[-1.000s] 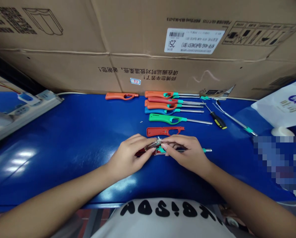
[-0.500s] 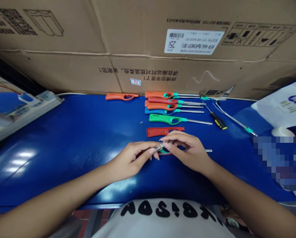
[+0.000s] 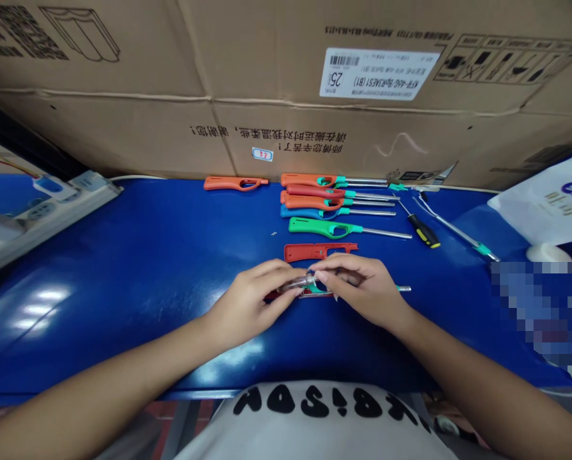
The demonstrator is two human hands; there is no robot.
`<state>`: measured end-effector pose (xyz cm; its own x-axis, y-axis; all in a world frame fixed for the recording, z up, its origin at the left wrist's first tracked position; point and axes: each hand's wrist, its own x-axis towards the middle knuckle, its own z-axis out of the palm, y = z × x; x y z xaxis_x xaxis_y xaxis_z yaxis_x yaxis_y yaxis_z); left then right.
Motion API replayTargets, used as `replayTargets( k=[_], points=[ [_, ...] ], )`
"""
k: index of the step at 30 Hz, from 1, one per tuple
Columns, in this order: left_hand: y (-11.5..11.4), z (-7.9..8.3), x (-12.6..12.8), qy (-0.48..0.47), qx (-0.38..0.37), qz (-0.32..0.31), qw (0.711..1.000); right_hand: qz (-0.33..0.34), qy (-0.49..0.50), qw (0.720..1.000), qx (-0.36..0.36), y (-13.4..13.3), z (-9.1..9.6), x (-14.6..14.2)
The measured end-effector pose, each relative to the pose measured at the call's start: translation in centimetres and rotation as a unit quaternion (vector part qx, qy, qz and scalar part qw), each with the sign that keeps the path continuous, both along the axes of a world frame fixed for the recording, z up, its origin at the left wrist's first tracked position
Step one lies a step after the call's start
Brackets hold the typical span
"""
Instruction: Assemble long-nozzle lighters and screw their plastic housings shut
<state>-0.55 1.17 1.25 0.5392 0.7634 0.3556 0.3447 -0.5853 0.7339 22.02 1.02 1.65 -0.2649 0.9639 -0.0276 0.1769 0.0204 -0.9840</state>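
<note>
My left hand [image 3: 248,297] is closed around a small clear lighter fuel tank [image 3: 299,281], thumb below and fingers above. At the tank's right end, my right hand [image 3: 369,291] pinches with thumb and forefinger; whether a tiny part sits between them is hidden. Under both hands lies a lighter body with a red edge and a teal trigger piece [image 3: 320,286]. Its metal tube [image 3: 403,289] sticks out past my right hand. Just beyond my fingers rests a red half shell [image 3: 298,253], hollow side up.
Several assembled lighters lie in a row, including a green lighter [image 3: 309,226]. An orange shell [image 3: 233,183] sits further left. On the right are a screwdriver [image 3: 424,231], a loose metal tube [image 3: 458,229] and a white bag [image 3: 544,198]. A cardboard box [image 3: 147,134] walls the back; a power strip [image 3: 51,211] stands left.
My left hand has shifted slightly left and turned the tank flatter, lowering it toward the lighter body. My right hand stays at its end. The view has tilted a little.
</note>
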Motion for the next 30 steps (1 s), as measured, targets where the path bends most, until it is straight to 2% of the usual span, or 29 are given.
replayTargets(
  k=[2,4,7,11,13,15,18,23,26,30],
  points=[
    [0.2,0.1,-0.1,-0.003,-0.005,0.032,0.999,-0.007,-0.032,0.999,0.029,0.0,0.1,0.2],
    [0.5,0.2,-0.1,-0.015,-0.049,0.068,0.996,0.015,-0.108,0.988,0.106,-0.1,0.2,0.3],
    [0.7,0.2,0.0,-0.049,-0.163,0.095,0.981,0.094,-0.247,0.939,0.219,-0.3,0.1,0.4],
    [0.7,0.1,0.2,-0.072,-0.246,0.076,0.964,0.168,-0.353,0.881,0.267,-0.7,-0.5,0.2],
    [0.6,0.1,0.2,-0.066,-0.253,0.076,0.962,0.175,-0.360,0.874,0.275,-0.7,-0.8,0.2],
    [0.7,0.1,0.1,-0.059,-0.243,0.084,0.965,0.166,-0.332,0.891,0.262,-0.8,-0.8,0.2],
    [0.9,0.0,-0.2,-0.038,-0.218,0.081,0.972,0.139,-0.260,0.932,0.213,-0.8,-0.4,0.3],
    [1.2,-0.2,-0.5,0.008,-0.212,0.051,0.976,0.106,-0.183,0.974,0.076,-0.8,-0.2,0.6],
    [1.2,-0.4,-0.4,-0.004,-0.195,0.045,0.980,0.097,-0.141,0.985,-0.023,-0.7,-0.4,0.8],
    [1.3,-1.1,-0.3,-0.007,-0.133,0.035,0.990,0.098,-0.112,0.985,-0.086,-0.1,-0.7,1.0]
  ],
)
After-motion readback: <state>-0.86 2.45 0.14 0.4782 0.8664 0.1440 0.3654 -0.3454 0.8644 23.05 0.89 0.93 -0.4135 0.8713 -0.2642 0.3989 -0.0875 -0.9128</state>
